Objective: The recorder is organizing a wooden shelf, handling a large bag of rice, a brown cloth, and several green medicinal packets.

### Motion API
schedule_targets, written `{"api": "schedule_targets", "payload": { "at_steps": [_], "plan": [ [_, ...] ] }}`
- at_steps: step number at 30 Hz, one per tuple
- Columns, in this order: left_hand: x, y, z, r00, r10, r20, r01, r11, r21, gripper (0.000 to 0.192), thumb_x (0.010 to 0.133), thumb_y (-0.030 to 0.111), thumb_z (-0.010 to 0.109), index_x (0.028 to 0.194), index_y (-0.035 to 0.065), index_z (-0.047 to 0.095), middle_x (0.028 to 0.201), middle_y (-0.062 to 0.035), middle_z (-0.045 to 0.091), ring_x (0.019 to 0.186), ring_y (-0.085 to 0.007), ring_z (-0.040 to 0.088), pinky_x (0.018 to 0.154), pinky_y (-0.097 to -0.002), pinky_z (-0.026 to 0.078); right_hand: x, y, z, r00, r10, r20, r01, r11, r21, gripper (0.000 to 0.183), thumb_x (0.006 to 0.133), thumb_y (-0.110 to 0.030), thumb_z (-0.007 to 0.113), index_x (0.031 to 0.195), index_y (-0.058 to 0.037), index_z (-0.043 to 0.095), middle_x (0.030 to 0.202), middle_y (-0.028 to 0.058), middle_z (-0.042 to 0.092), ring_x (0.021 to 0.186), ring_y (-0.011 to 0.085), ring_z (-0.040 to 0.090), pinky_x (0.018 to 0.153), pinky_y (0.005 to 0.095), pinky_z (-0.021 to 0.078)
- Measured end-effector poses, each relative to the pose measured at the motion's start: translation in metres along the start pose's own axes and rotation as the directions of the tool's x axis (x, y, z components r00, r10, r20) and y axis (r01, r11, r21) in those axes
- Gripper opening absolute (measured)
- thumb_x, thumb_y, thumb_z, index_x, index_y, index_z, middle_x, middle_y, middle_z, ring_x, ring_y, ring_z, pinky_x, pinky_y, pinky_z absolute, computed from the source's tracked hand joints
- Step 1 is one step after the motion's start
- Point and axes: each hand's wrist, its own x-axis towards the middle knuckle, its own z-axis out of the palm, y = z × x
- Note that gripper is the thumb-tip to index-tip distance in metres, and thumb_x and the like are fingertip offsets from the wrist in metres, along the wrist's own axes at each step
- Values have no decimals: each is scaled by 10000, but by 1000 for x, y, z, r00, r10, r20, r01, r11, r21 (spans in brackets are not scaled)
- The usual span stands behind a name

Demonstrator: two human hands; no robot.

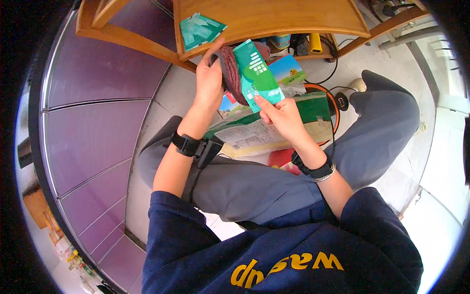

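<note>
A green-and-teal sachet (259,75) bearing white writing is pinched at its lower end by my right hand (281,114). My left hand (211,82) grips a maroon knitted item (231,73) with a dark edge, its kind unclear; the sachet lies against its right side. The left index finger points up towards the wooden shelf, and the other left fingers are partly hidden. Several green torn or flat packets (202,31) rest on the shelf beyond the left hand. Below both hands is a green-and-cream package (253,136) in clear plastic with a printed sheet.
The wooden shelf (271,22) spans the top, with a yellow item (315,43) and cables beneath. A colourful printed box (288,70) stands behind the sachet. Purple cabinet fronts (99,70) are at left. My bent legs flank the package; a red item (281,158) lies by my lap.
</note>
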Motion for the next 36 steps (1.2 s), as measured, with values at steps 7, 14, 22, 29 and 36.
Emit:
{"api": "schedule_targets", "payload": {
  "at_steps": [7,14,22,29,36],
  "plan": [
    [21,17,-25,993,85,-75,-87,996,-14,339,876,96,392,1204,14,419,1085,-78,522,996,-185,500,860,-325,411,0,9,-9,1000,20,-13,-20,1000,13,346,818,-287,576,558,-68,508,490,-24,453,436,40,381,413,194,288],
    [21,16,-17,974,196,116,-227,891,392,509,783,-53,391,1259,127,389,947,-74,552,851,-154,531,714,-246,444,4,8,-21,998,43,-44,-43,999,14,306,811,-283,587,599,-69,531,498,-25,464,442,35,383,418,190,289],
    [7,20,-3,902,79,425,-293,834,467,683,637,-58,613,1260,81,372,1044,-39,515,908,-92,492,791,-205,402,3,9,-16,1000,16,-2,-16,1000,-4,328,813,-270,584,565,-65,525,490,-28,459,441,31,379,414,189,280],
    [8,20,-1,955,-20,296,-127,873,470,545,652,-99,478,1171,67,491,1058,-52,548,972,-125,509,860,-231,377,3,12,-13,998,21,62,-21,1000,9,303,829,-254,566,600,-57,535,500,-35,457,440,29,376,411,184,280],
    [12,16,-3,960,79,269,-205,851,484,463,659,-120,451,1078,52,543,986,-32,583,922,-125,545,828,-225,401,5,16,-12,997,21,79,-19,999,-26,375,815,-305,571,531,-67,515,475,-34,459,435,38,391,412,204,305]
  ]
}}
